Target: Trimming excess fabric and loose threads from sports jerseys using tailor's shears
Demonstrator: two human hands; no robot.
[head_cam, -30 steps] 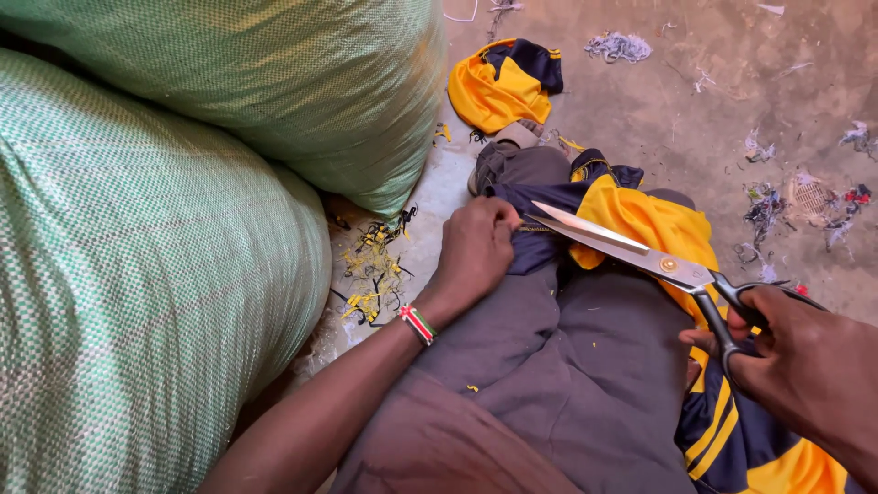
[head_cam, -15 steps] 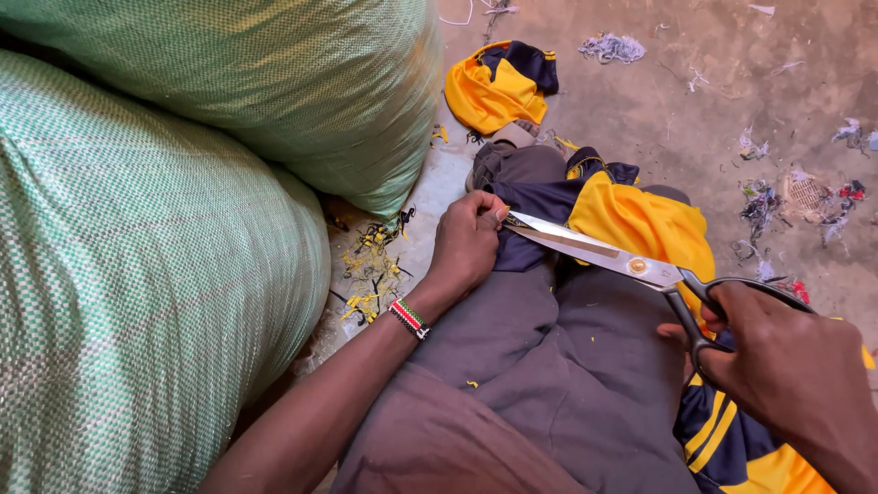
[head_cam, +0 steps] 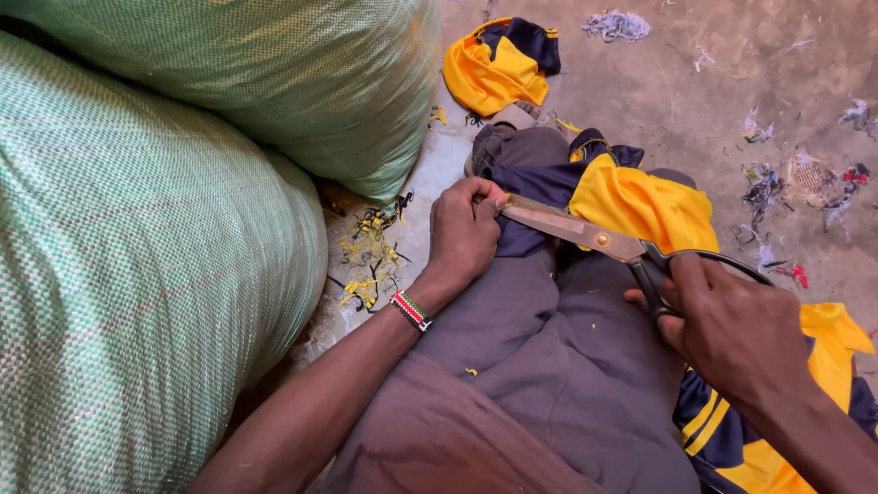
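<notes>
1. The left hand (head_cam: 465, 233) has its grip clamped on the navy and yellow garment (head_cam: 631, 197), which lies across the lap.
2. The right hand (head_cam: 732, 329) has its grip closed around the scissors (head_cam: 594, 240) handles; the blades meet at the pinched edge.
3. 2 green woven sacks (head_cam: 146, 274) lie just beside the left arm.

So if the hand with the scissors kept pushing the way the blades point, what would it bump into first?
Probably the left hand. The right hand aims the scissors up-left, and their tips already sit at that hand's fingers, which pinch the navy and yellow cloth.
</notes>
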